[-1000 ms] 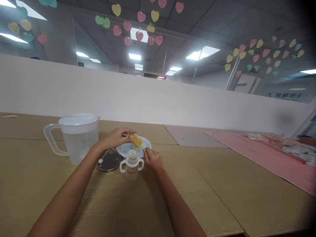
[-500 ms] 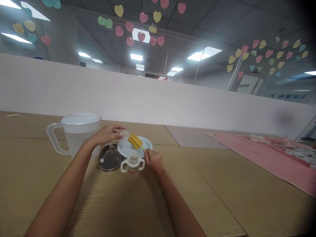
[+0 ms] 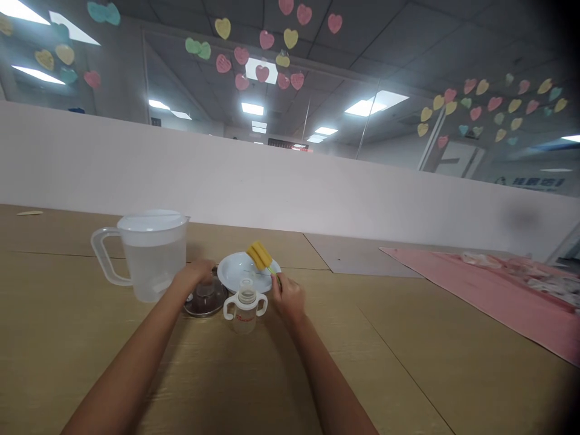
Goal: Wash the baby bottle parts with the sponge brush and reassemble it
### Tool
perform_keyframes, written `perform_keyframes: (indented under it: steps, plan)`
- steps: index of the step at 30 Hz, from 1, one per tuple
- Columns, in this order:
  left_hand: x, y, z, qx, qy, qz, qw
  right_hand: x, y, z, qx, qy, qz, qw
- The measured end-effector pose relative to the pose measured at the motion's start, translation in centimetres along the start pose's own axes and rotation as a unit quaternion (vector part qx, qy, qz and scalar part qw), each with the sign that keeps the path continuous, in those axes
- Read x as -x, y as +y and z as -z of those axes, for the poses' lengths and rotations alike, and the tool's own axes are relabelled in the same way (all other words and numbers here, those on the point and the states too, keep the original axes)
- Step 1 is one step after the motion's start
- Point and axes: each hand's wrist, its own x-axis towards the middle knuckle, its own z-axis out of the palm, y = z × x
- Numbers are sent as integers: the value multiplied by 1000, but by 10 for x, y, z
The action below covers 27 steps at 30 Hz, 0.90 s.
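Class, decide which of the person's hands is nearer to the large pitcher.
Left. The left hand is at the metal dish, just beside the pitcher; the right hand is farther off, past the two-handled bottle, holding the yellow sponge brush.

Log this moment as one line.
left hand: at dark tray, grip unclear | right hand: holds yellow sponge brush | handled bottle: upright on table

The left hand is blurred and hides part of the metal dish.
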Motion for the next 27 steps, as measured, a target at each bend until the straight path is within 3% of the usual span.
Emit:
perform_keyframes:
  steps: [3, 6, 9, 14, 17, 21, 27]
  plan:
    - [-2, 2, -3, 2, -2, -4, 1000, 0, 0, 0, 3, 3, -4, 1000]
    - [-4, 7, 5, 11, 30, -19, 999, -1, 0, 0, 0, 2, -3, 1000]
    - [-7, 25, 6, 37, 63, -78, 994, -1, 0, 0, -7, 1, 3, 1000]
    - [-12, 63, -22, 91, 49, -179, 978, -1, 0, 2, -8, 0, -2, 1000]
    - [-15, 72, -38, 96, 42, -177, 979, 0, 0, 2, -4, -3, -8, 1000]
    - [-16, 72, -41, 86, 44, -152, 984, 0, -1, 0, 2, -24, -7, 1000]
    - [-15, 76, -41, 80, 35, -129, 988, 0, 0, -3, 17, -130, -63, 989]
